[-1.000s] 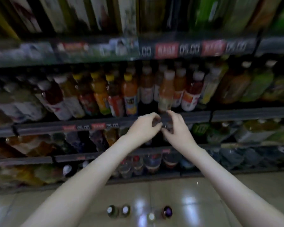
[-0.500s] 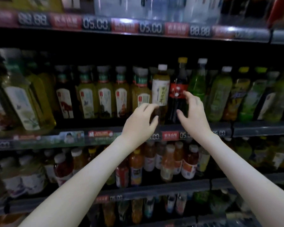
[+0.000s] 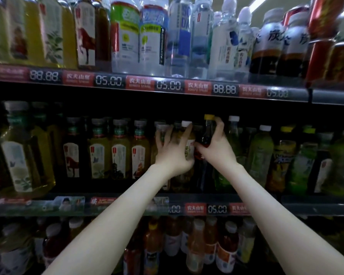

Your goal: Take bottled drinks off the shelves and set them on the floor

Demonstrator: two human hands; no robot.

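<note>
On a crowded middle shelf (image 3: pixel 187 203), the left hand (image 3: pixel 172 155) clamps its fingers on a white-capped bottle (image 3: pixel 188 147); the right hand (image 3: pixel 216 149) grips a yellow-capped dark bottle (image 3: pixel 207 132), neighbouring bottles pressing close.

Yellow-capped dark bottle (image 3: pixel 206 133), white-capped amber bottle (image 3: pixel 189 147), red price tags (image 3: pixel 195 209).

Dim shop; dark shelf rails (image 3: pixel 326 97) with price tags (image 3: pixel 168 85).

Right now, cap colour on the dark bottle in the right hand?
Yellow cap on the dark bottle; head view.
</note>
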